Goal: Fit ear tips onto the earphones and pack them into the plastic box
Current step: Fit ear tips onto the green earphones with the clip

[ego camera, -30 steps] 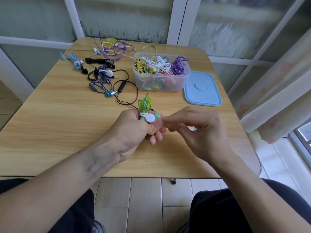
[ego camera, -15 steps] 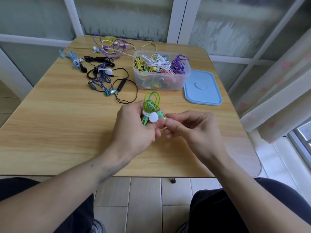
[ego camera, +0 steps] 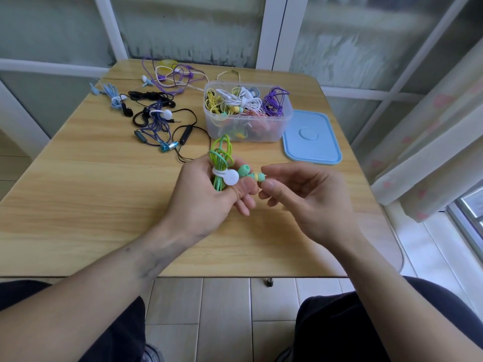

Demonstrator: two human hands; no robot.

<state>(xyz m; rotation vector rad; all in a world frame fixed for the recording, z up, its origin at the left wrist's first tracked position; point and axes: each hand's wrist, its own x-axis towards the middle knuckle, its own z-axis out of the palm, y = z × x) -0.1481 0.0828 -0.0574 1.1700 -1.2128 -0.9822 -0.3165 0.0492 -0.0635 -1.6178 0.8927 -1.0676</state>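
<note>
My left hand (ego camera: 206, 194) grips a coiled green earphone bundle (ego camera: 221, 158) bound by a white round clip (ego camera: 231, 177). Two earbuds stick out to the right of the clip: one with a mint ear tip (ego camera: 245, 170), the other a green-and-yellow bud (ego camera: 257, 176). My right hand (ego camera: 305, 194) is just right of that bud, with thumb and forefinger at its tip; whether they touch it is unclear. The clear plastic box (ego camera: 285, 118) stands behind, filled with several coiled earphones.
A blue lid (ego camera: 313, 142) lies right of the box. Loose black, dark blue, light blue and purple earphones (ego camera: 156, 118) are spread over the far left of the wooden table (ego camera: 91, 192). A curtain hangs at the right.
Both hands have risen slightly and parted a little. The second bud, earlier hidden between my fingertips, is exposed beside the mint-tipped one.
</note>
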